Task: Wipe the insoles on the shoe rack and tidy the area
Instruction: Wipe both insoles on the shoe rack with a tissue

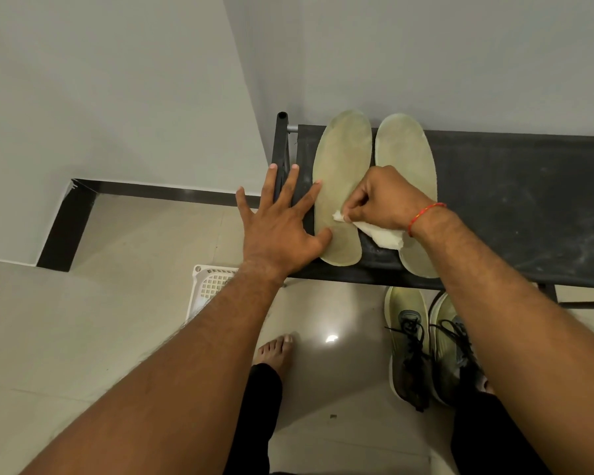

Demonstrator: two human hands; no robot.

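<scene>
– Left hand (278, 231) in head view, what's it doing?
– Flat, fingers straight and spread, holding nothing. Thumb and index fingertip rest on the left insole (343, 159); the other fingers lie over the left edge of the shoe rack (511, 200).
– Right hand (381, 200)?
– Fingers curled, pinching a white tissue (388, 236) down on the left insole's heel half. The rest of the tissue trails under the wrist toward the right insole (405, 145). Red thread bracelet (426, 214) on that wrist.
– Where are the insoles?
– Side by side, just apart, at the left end of the rack's top. Toes reach the far edge by the wall, heels sit near the front edge. Right hand covers the middle of the right insole.
– Anything else?
– Pair of green laced shoes (408, 337) on the floor below the rack's front edge, partly behind the right forearm. White slotted basket (210, 286) on the floor by the rack's front left corner, half hidden by the left forearm. Bare foot (275, 347) on the tiles between them.
</scene>
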